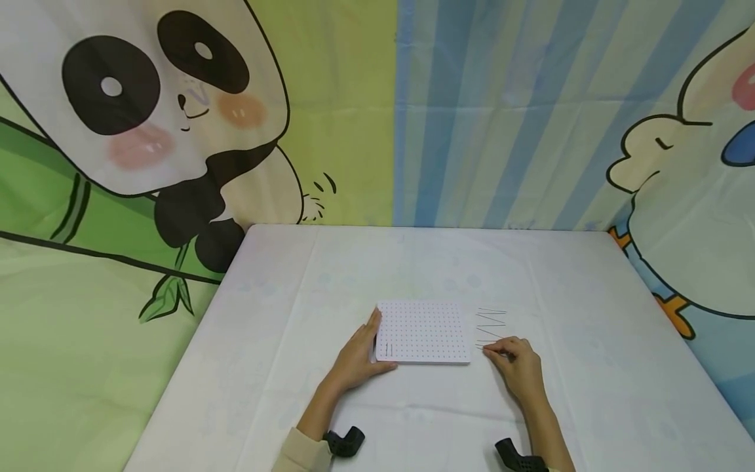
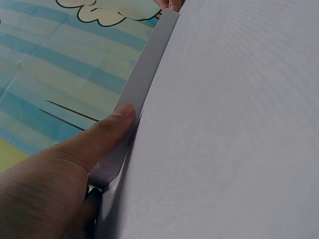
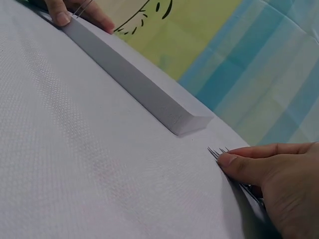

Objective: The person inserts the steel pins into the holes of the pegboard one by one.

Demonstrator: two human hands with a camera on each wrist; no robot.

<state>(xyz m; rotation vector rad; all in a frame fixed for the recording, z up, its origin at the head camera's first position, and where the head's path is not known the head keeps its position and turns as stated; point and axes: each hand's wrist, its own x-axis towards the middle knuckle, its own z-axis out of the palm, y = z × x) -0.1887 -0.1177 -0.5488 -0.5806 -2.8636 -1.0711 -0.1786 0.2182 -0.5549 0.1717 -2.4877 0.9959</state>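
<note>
Probably light, stiff and slippery, the thin rods [image 1: 492, 325] lay right of the perforated board [image 1: 421, 331], seemingly best taken mid-shaft; the right hand [image 1: 522, 368] pinched one, while the left hand [image 1: 355, 359] gripped the board's near-left corner; a white surface [image 1: 330, 275] lay beneath the board, a striped backdrop [image 1: 501, 111] behind it.

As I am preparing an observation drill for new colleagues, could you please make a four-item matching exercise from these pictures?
Column one:
1. Left hand
2. Right hand
3. Board
4. Two standing pins

Column two:
A. Set into a surface at its near-left corner
B. Fingertips at the loose pins
C. White, dotted in rows
D. Holding something by its left end

Right pairs: 1-D; 2-B; 3-C; 4-A
</note>
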